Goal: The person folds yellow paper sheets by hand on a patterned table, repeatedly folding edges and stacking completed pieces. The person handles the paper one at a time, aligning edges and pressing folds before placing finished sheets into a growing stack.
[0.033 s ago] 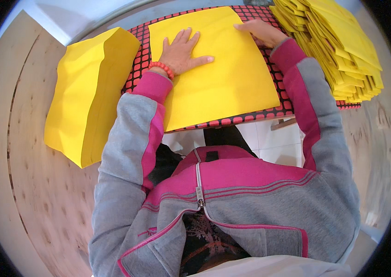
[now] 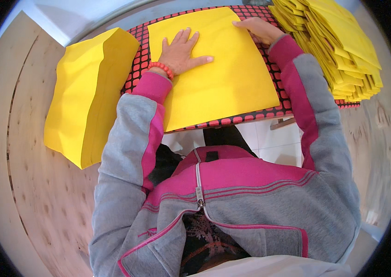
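Observation:
A flat yellow cloth-like sheet (image 2: pixel 225 85), possibly a folded bag, lies on a table top in front of me. My left hand (image 2: pixel 177 54) rests palm down on its upper left part, fingers spread and thumb pointing right. Red beads circle that wrist. At the sheet's upper right edge my right hand (image 2: pixel 261 31) is closed, its thumb on top and the other fingers curled at the edge, partly hidden. To the left, a larger yellow piece (image 2: pixel 73 94) with a creased side panel leans or lies against the table's side.
Under the sheet is a red-and-black patterned table cover (image 2: pixel 135 69). A thick pile of folded yellow pieces (image 2: pixel 332 51) sits at the far right of the table. Pale wooden boards (image 2: pixel 33 134) extend on the left, and light floor tiles (image 2: pixel 276 143) show below the table edge.
My right hand and forearm have shifted very slightly left. My left hand and the sheet look the same.

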A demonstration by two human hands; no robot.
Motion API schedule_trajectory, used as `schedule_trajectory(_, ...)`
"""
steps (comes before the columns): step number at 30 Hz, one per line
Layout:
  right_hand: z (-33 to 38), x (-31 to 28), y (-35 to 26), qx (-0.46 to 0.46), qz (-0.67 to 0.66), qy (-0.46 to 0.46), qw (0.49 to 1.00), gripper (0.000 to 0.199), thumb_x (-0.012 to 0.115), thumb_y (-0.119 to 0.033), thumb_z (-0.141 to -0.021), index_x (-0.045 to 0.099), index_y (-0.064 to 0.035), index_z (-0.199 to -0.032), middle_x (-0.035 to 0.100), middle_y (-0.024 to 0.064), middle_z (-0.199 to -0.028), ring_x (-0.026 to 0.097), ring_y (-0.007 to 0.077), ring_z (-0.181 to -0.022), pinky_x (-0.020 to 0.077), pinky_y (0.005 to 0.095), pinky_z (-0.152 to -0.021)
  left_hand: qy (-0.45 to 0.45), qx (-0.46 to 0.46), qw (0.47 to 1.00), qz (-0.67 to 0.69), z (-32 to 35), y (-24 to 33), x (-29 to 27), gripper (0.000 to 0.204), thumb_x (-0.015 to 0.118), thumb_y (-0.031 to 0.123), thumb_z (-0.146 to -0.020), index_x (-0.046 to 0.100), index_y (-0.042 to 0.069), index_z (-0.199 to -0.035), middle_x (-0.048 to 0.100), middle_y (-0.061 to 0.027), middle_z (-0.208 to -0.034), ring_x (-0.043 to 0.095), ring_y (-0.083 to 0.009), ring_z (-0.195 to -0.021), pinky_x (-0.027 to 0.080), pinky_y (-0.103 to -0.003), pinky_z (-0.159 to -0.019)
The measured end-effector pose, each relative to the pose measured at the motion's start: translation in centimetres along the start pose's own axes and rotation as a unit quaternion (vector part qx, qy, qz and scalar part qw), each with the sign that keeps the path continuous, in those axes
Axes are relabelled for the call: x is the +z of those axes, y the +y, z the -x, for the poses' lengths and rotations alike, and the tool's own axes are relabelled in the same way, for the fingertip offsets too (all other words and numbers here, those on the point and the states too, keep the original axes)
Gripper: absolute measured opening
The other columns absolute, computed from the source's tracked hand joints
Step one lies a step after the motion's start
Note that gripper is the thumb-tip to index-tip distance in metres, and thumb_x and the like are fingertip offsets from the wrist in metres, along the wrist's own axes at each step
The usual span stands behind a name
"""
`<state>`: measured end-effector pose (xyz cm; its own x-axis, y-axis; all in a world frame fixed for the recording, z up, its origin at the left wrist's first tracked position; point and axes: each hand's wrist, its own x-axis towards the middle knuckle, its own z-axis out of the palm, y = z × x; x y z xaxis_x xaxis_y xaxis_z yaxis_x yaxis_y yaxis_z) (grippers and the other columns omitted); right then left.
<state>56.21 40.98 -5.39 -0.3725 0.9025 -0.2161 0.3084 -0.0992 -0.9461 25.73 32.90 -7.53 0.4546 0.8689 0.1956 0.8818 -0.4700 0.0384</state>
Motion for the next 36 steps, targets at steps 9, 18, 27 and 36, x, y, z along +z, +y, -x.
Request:
schedule_trajectory(9,-3.8,2.3,0.1,-0.337,0.367,0.205,0.843,0.018,0.07,-0.019,-0.09,0.066,-0.0047,-0.101,0.07,0.0101,-0.089,0.07,0.0251,-0.071,0.0554,0.0366,-0.062,0.005,-0.003,1.0,0.007,0.3,0.0,-0.5,0.099,0.054,0.079,-0.086,0.039,0.013,-0.158,0.027,-0.0194,-0.166,0.023,-0.0344,-0.155,0.016,-0.069,-0.118)
schedule_trajectory(18,-3.6,4.0,1.3,-0.452,0.586,0.283,0.609,0.011,0.063,-0.016,-0.091,0.064,-0.0102,-0.1,0.064,0.0104,-0.087,0.069,0.0245,-0.063,0.0557,0.0323,-0.053,-0.003,0.114,0.991,0.065,0.9,0.6,0.1,0.071,0.048,0.065,-0.099,0.042,0.023,-0.157,0.03,-0.0174,-0.166,0.026,-0.0354,-0.154,0.016,-0.067,-0.12)
schedule_trajectory(27,-0.4,-1.0,0.2,0.001,-0.005,0.019,1.0,0.021,0.064,-0.032,-0.102,0.066,-0.0115,-0.107,0.071,-0.0012,-0.093,0.068,0.0089,-0.075,0.0552,0.0238,-0.066,-0.056,0.09,0.99,0.094,0.9,0.9,-1.3,0.084,0.059,0.07,-0.09,0.044,0.021,-0.156,0.027,-0.0201,-0.167,0.022,-0.0352,-0.156,0.012,-0.065,-0.122)
schedule_trajectory(36,1.1,5.7,-0.5,-0.411,0.716,0.211,0.523,0.013,0.063,-0.012,-0.084,0.06,-0.0105,-0.097,0.061,0.0097,-0.088,0.07,0.029,-0.074,0.0559,0.0385,-0.059,-0.106,0.089,0.981,0.136,3.0,-0.1,-3.8,0.089,0.073,0.065,-0.08,0.054,0.013,-0.149,0.035,-0.0289,-0.16,0.033,-0.0408,-0.15,0.028,-0.043,-0.123)
